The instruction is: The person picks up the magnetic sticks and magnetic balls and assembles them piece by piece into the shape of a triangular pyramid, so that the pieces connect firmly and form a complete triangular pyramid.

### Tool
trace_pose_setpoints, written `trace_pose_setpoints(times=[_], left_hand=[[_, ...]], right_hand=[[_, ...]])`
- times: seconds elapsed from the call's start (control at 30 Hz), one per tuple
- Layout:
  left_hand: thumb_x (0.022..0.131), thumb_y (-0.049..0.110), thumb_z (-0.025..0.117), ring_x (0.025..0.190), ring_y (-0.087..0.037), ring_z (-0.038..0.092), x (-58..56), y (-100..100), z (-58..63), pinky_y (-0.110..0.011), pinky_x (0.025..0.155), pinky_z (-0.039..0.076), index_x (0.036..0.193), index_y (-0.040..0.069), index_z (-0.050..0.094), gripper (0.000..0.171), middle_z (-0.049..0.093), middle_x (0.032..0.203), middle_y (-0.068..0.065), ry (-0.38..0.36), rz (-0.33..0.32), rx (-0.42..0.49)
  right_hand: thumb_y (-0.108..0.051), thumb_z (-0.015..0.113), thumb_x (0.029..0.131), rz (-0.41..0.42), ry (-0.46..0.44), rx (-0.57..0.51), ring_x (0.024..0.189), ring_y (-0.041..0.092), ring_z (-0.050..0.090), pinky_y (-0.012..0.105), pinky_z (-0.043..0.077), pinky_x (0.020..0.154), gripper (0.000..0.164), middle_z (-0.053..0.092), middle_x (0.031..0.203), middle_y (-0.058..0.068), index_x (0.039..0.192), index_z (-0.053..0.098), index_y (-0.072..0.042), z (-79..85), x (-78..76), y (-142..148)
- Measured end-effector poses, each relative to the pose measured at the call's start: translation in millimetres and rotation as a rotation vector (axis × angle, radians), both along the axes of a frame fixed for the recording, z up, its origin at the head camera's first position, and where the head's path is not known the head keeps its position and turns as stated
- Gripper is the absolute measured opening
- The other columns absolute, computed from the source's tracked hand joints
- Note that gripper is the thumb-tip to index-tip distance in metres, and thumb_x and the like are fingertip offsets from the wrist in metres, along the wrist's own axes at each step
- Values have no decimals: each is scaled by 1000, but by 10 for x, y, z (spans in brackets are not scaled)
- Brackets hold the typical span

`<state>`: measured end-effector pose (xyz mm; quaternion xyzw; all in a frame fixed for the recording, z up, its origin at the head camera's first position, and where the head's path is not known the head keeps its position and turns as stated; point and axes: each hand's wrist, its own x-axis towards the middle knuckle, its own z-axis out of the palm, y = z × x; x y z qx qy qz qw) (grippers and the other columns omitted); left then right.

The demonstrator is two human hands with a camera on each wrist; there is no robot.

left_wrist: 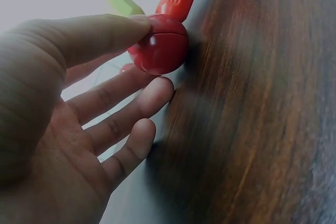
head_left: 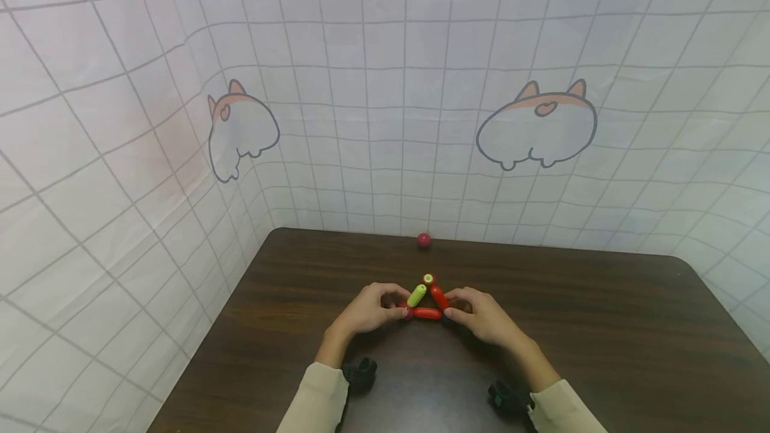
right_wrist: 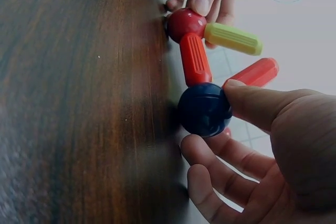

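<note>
My left hand (head_left: pixel 375 309) pinches a red ball (left_wrist: pixel 164 51) between thumb and fingers. A red grooved rod (right_wrist: pixel 195 59) joins this ball to a dark blue ball (right_wrist: pixel 203 113), which my right hand (head_left: pixel 484 316) pinches. From the red ball juts a yellow-green rod (right_wrist: pixel 233 39); a second red rod (right_wrist: pixel 258 73) leaves the blue ball beside my right thumb. Both lean inward, and their far ends look free in the right wrist view. Just beyond them, in the head view, a yellow-green round end (head_left: pixel 428 279) shows with red around it; its lower part is hidden.
Another red ball (head_left: pixel 424 240) lies near the far edge of the dark wooden table (head_left: pixel 589 313). Behind the table hangs a white gridded cloth (head_left: pixel 385 119) with animal drawings. Black wrist devices (head_left: pixel 361 374) sit at both cuffs.
</note>
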<state>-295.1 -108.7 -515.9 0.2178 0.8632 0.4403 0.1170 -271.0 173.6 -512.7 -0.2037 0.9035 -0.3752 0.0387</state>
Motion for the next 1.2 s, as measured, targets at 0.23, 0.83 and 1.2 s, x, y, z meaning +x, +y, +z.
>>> trace_pose_setpoints(times=[0.23,0.83,1.2], left_hand=[[90,29,80,79,-13,62,-14,-5,-10,-28,62,50,118,22,72,30,69,98,4,5,-5,-6],[87,26,83,79,-14,64,-28,-22,-53,-29,68,52,111,18,71,28,68,96,1,16,0,17],[86,24,85,78,-13,63,-42,-24,-70,-28,68,51,108,19,72,26,68,95,1,17,12,23]], right_hand=[[-26,70,98,10,-8,-15,69,9,56,25,46,62,26,71,102,3,120,70,-12,-2,-16,18],[-21,65,101,-9,-66,-184,80,31,65,35,56,67,29,69,102,14,125,65,-4,107,-124,247],[-18,66,100,18,-46,-290,86,21,67,41,58,73,29,67,118,26,127,64,-6,239,-460,132]])
